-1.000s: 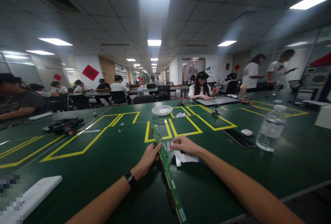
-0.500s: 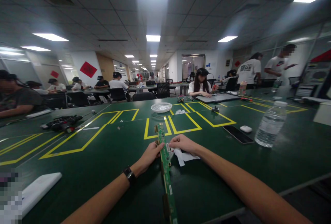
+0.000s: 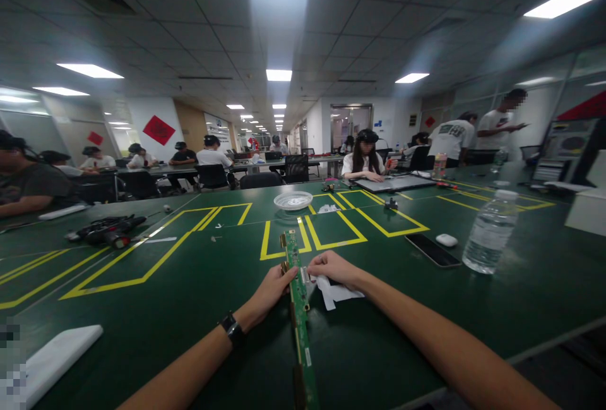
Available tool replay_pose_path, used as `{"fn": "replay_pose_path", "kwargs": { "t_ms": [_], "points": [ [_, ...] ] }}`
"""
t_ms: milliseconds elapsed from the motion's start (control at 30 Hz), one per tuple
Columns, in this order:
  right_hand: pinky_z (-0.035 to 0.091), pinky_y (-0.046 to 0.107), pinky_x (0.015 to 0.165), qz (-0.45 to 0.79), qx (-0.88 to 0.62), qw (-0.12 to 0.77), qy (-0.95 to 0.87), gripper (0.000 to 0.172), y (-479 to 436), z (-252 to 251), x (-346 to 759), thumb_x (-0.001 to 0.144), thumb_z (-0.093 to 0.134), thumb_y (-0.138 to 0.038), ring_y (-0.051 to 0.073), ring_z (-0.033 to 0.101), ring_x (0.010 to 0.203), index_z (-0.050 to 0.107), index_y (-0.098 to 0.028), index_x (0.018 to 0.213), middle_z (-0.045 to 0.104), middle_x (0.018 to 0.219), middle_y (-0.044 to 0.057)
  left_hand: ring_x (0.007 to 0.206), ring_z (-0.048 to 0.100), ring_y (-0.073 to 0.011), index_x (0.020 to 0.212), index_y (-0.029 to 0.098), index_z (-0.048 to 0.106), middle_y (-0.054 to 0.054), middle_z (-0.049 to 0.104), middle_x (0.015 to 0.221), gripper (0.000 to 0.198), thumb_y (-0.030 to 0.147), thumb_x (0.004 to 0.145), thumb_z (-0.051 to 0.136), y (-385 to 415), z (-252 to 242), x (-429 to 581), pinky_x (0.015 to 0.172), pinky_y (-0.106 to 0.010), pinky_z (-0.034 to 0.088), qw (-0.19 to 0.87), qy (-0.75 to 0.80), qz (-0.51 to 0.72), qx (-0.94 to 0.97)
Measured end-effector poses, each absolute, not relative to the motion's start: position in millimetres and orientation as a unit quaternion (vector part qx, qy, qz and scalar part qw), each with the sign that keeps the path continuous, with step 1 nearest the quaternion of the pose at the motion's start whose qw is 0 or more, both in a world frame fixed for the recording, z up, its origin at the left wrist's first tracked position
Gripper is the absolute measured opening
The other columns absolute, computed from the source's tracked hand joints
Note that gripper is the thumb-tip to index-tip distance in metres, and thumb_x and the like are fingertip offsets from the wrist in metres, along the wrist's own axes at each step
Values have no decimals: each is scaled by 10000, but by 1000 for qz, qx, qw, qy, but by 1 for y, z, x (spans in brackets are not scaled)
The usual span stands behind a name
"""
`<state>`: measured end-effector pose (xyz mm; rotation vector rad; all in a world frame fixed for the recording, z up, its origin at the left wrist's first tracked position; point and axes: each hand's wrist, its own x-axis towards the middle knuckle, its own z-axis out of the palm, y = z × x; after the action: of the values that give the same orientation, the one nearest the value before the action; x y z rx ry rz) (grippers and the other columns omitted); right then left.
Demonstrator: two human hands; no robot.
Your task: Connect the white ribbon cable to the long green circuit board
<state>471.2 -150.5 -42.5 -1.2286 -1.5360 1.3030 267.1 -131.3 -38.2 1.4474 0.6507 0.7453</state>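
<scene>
A long, narrow green circuit board (image 3: 303,328) runs from the middle of the table towards me, with brown-gold flaps along its left edge. My left hand (image 3: 265,293) grips its left side near the far end, thumb on top. At the opposite edge, my right hand (image 3: 335,269) is closed in a pinch beside a pale connector (image 3: 304,275). What its fingertips hold is too small to make out. White strips (image 3: 327,297), like paper or tape, lie just under and beside the right hand.
Right of my hands are a dark phone (image 3: 432,250), a white earbud case (image 3: 446,241) and a water bottle (image 3: 490,233). Ahead stands a clear plastic dish (image 3: 293,202) among yellow tape outlines. Black gear (image 3: 106,231) lies left. A person (image 3: 364,160) sits across the table.
The view has shifted slightly. Both hands keep their places at the board, and the right fingertips seem slightly farther from its edge.
</scene>
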Motion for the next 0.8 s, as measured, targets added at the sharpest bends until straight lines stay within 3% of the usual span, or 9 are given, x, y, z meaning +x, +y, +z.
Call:
{"fn": "replay_pose_path", "kwargs": {
  "t_ms": [800],
  "points": [
    [335,186,505,475,-495,353,-636,222,-153,-40,470,733,671,-349,68,462,522,670,-127,736,603,626,-19,727,585,-170,907,128,623,-42,658,815,389,493,773,619,-119,-58,268,643,-242,449,584,290,338,679]
  ]
}}
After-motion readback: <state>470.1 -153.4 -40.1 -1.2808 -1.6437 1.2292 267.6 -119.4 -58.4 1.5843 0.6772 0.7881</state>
